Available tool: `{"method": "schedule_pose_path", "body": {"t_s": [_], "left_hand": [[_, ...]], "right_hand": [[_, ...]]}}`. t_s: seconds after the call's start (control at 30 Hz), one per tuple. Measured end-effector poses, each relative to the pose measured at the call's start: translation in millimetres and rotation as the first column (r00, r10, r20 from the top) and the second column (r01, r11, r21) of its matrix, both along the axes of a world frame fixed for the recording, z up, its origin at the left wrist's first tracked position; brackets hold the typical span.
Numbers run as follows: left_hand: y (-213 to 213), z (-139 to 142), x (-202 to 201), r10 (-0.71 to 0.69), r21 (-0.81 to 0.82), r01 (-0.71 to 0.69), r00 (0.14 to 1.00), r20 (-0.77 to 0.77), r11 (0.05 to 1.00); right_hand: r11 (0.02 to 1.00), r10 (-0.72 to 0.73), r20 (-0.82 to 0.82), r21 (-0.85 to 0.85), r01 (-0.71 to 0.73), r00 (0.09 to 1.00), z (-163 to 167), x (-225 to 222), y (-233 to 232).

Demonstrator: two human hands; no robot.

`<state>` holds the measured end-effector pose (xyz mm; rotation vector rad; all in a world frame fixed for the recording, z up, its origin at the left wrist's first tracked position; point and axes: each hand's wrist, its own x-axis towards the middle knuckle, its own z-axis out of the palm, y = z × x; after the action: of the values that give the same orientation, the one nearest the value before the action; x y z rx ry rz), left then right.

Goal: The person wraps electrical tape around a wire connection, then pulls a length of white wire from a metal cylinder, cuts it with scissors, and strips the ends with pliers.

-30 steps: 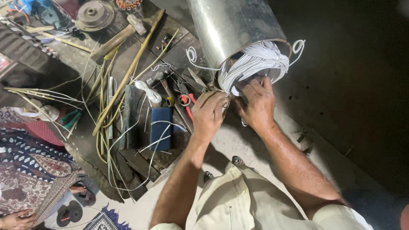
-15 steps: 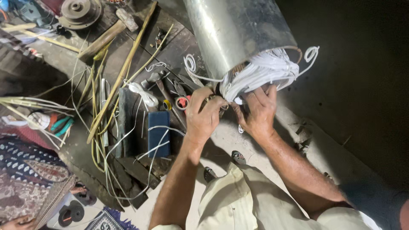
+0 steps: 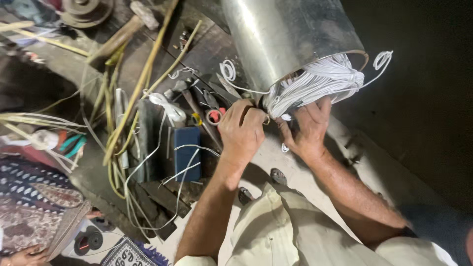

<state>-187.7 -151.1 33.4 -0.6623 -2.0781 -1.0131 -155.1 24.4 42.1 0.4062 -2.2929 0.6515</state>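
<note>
A shiny steel cylinder [image 3: 286, 37] lies tilted on the floor, and a thick bundle of white wires [image 3: 320, 81] spills out of its open end. My left hand [image 3: 242, 129] is closed at the lower rim of the cylinder, pinching something small at the wire bundle; what it pinches is hidden by the fingers. My right hand [image 3: 308, 128] sits just under the bundle, fingers pressed up against the white wires. Loose white wire loops [image 3: 382, 60] curl out at both sides of the opening.
Left of my hands lie red-handled pliers [image 3: 213, 116], a blue box [image 3: 186, 152], loose white wires, yellow sticks [image 3: 143, 79], a wooden-handled hammer [image 3: 118, 35] and a metal pulley [image 3: 81, 7]. A patterned cloth [image 3: 34, 207] and another person's hand [image 3: 22, 255] are at bottom left.
The view has shifted closer to the cylinder. Both hands have moved up to the cylinder's open end and closed in on the wire bundle.
</note>
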Motion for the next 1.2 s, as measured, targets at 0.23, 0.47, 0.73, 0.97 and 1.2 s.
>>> {"method": "schedule_pose_path", "body": {"t_s": [0.23,0.47,0.73,0.97,1.2], "left_hand": [[-1,16,12,-0.078,0.082,0.069,0.992,0.103,0.994],[5,-7,36,-0.237,0.332,0.103,0.889,0.393,0.938],[31,-48,45,-0.628,0.699,0.089,0.528,0.571,0.71],[56,-67,39,-0.7,0.753,0.157,0.526,0.484,0.639],[88,-64,35,-0.762,0.829,-0.022,0.38,0.524,0.559]], "right_hand": [[1.0,0.026,0.098,0.006,-0.027,0.995,21,15,5],[0.985,-0.009,0.075,-0.174,0.022,0.997,20,76,33],[0.98,0.145,0.108,-0.156,-0.127,0.984,-11,91,54],[0.924,0.011,0.41,-0.353,0.148,0.912,-27,73,72],[0.809,0.186,0.471,-0.571,0.137,0.863,-45,63,71]]}}
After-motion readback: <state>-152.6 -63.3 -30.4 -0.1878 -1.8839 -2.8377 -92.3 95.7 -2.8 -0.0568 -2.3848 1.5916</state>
